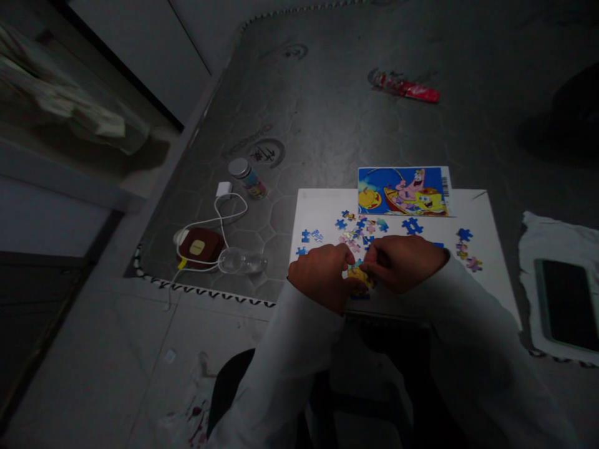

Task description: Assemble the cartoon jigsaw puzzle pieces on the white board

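Note:
Both hands meet over a white board (322, 202) strewn with jigsaw pieces. My left hand (322, 274) has its thumb and fingers bent around a yellow and teal jigsaw piece (358, 274) or a small joined cluster; which one, I cannot tell. From the other side, the fingertips of my right hand (400, 262) pinch at the same yellow part. Several blue and pink loose pieces (355, 231) lie just beyond the fingers. At the board's far edge rests a picture card (405, 191) with cartoon figures. My hands hide part of the board.
Left of the board are a jar with a silver lid (249, 179), a clear bottle (241, 260), a brown case (201, 244) and a white charger with cable (224, 189). A phone (567, 304) lies on white cloth at right. A red packet (407, 87) lies far back.

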A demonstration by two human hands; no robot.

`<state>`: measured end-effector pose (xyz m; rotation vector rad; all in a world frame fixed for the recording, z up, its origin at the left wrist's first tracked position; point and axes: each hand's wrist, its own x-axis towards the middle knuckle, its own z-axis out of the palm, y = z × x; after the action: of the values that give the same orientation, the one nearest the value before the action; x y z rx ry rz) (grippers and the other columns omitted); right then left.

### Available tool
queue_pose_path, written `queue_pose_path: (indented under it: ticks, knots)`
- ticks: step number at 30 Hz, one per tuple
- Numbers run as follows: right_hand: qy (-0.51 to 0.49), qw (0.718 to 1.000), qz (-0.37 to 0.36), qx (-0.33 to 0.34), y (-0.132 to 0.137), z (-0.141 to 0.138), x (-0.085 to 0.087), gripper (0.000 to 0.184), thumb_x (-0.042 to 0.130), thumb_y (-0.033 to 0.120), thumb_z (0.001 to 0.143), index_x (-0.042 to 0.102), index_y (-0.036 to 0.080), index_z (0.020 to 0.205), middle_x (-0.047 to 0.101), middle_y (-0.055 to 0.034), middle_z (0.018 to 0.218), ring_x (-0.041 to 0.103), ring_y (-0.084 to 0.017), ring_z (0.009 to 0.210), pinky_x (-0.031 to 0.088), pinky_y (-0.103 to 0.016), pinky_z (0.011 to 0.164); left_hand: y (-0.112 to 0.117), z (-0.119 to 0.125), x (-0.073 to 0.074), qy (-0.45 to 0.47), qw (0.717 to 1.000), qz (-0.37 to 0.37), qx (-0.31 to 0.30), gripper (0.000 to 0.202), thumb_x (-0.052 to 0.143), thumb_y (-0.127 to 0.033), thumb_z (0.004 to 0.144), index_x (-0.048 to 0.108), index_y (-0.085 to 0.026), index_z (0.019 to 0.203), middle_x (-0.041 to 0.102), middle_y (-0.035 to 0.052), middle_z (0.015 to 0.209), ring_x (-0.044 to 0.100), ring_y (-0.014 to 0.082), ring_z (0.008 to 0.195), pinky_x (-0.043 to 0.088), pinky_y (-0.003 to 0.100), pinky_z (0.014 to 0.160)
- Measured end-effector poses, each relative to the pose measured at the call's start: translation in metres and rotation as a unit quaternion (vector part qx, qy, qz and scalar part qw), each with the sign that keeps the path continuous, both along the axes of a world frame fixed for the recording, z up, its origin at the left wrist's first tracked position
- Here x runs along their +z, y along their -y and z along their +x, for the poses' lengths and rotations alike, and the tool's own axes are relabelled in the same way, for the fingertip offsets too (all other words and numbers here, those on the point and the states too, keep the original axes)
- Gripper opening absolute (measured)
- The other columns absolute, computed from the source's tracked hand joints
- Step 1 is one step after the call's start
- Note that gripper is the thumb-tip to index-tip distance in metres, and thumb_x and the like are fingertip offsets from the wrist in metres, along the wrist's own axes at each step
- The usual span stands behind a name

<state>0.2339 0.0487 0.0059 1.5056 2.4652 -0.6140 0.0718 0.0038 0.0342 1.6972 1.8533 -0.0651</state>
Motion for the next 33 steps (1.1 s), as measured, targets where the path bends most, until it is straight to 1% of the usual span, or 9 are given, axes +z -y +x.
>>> queue_pose_path:
  ticks: [3, 7, 11, 13, 18, 20, 23, 29, 33]
  knots:
    - [0.01, 1.0, -0.017, 0.001, -0.005, 0.002, 0.002, 0.016, 0.062, 0.04, 0.086, 0.07, 0.028, 0.082, 0.074, -0.0034, 0.082, 0.065, -0.022, 0.074, 0.038, -0.032, 0.061, 0.001, -0.001, 0.0, -0.003, 1.0, 0.01, -0.019, 0.032, 0.083, -0.044, 0.078, 0.071, -0.028, 0.103, 0.076, -0.0025, 0.107, 0.07, 0.0245, 0.097, 0.049, 0.034, 0.076]
    - [0.015, 1.0, -0.028, 0.0, -0.01, 0.007, 0.007, 0.016, 0.063, 0.042, 0.084, 0.071, 0.028, 0.08, 0.074, -0.0023, 0.08, 0.064, -0.02, 0.07, 0.037, -0.031, 0.059, 0.005, -0.002, 0.002, -0.009, 0.999, 0.007, -0.03, 0.034, 0.082, -0.042, 0.08, 0.071, -0.03, 0.109, 0.074, -0.0012, 0.113, 0.069, 0.0258, 0.102, 0.051, 0.037, 0.081]
    - [-0.008, 1.0, -0.004, -0.025, -0.014, 0.025, 0.012, 0.018, 0.064, 0.045, 0.084, 0.07, 0.03, 0.076, 0.073, -0.0013, 0.071, 0.062, -0.02, 0.062, 0.038, -0.032, 0.055, 0.008, -0.008, 0.002, 0.01, 0.998, 0.035, -0.048, 0.039, 0.081, -0.044, 0.08, 0.069, -0.03, 0.115, 0.073, -0.0008, 0.115, 0.069, 0.0258, 0.101, 0.052, 0.04, 0.086]
    - [-0.018, 0.999, 0.006, -0.041, -0.016, 0.038, 0.012, 0.019, 0.066, 0.047, 0.082, 0.069, 0.03, 0.074, 0.073, -0.0014, 0.071, 0.062, -0.021, 0.061, 0.039, -0.033, 0.054, 0.008, -0.014, 0.001, 0.012, 0.997, 0.044, -0.068, 0.042, 0.08, -0.043, 0.081, 0.067, -0.03, 0.119, 0.072, 0.0005, 0.118, 0.07, 0.0261, 0.101, 0.053, 0.041, 0.088]
    - [-0.017, 0.997, 0.03, -0.064, -0.019, 0.057, 0.015, 0.02, 0.068, 0.045, 0.08, 0.067, 0.028, 0.07, 0.071, -0.0027, 0.065, 0.061, -0.022, 0.056, 0.039, -0.034, 0.051, 0.005, -0.02, 0.005, -0.015, 0.989, 0.019, -0.146, 0.059, 0.08, -0.043, 0.081, 0.058, -0.028, 0.135, 0.067, 0.0062, 0.131, 0.07, 0.0314, 0.105, 0.058, 0.045, 0.083]
    - [-0.008, 0.996, 0.04, -0.074, -0.018, 0.058, 0.018, 0.02, 0.069, 0.044, 0.079, 0.065, 0.028, 0.067, 0.07, -0.0031, 0.063, 0.06, -0.022, 0.054, 0.037, -0.034, 0.05, 0.005, -0.016, 0.007, -0.031, 0.986, 0.008, -0.162, 0.07, 0.082, -0.047, 0.078, 0.054, -0.027, 0.14, 0.064, 0.0078, 0.135, 0.07, 0.0337, 0.106, 0.059, 0.047, 0.08]
    - [-0.003, 0.997, 0.017, -0.079, -0.018, 0.055, 0.021, 0.02, 0.07, 0.042, 0.078, 0.064, 0.028, 0.065, 0.07, -0.0036, 0.063, 0.061, -0.024, 0.056, 0.038, -0.035, 0.051, 0.006, -0.01, 0.009, -0.052, 0.984, -0.004, -0.17, 0.082, 0.086, -0.048, 0.073, 0.049, -0.024, 0.143, 0.061, 0.0104, 0.139, 0.07, 0.0348, 0.106, 0.06, 0.047, 0.079]
    - [0.0, 0.998, 0.005, -0.067, -0.019, 0.056, 0.019, 0.021, 0.068, 0.045, 0.079, 0.066, 0.028, 0.067, 0.072, -0.0032, 0.067, 0.063, -0.023, 0.059, 0.041, -0.035, 0.053, 0.005, -0.008, 0.005, -0.056, 0.983, -0.009, -0.174, 0.065, 0.085, -0.047, 0.075, 0.056, -0.024, 0.127, 0.063, 0.0069, 0.134, 0.071, 0.0342, 0.105, 0.06, 0.046, 0.078]
    - [0.012, 0.997, -0.005, -0.07, -0.018, 0.053, 0.019, 0.021, 0.068, 0.047, 0.08, 0.068, 0.028, 0.069, 0.076, -0.0033, 0.074, 0.066, -0.024, 0.066, 0.043, -0.036, 0.056, 0.006, -0.01, 0.004, -0.057, 0.982, 0.0, -0.181, 0.064, 0.085, -0.047, 0.075, 0.056, -0.024, 0.127, 0.064, 0.0075, 0.132, 0.072, 0.0331, 0.102, 0.059, 0.044, 0.076]
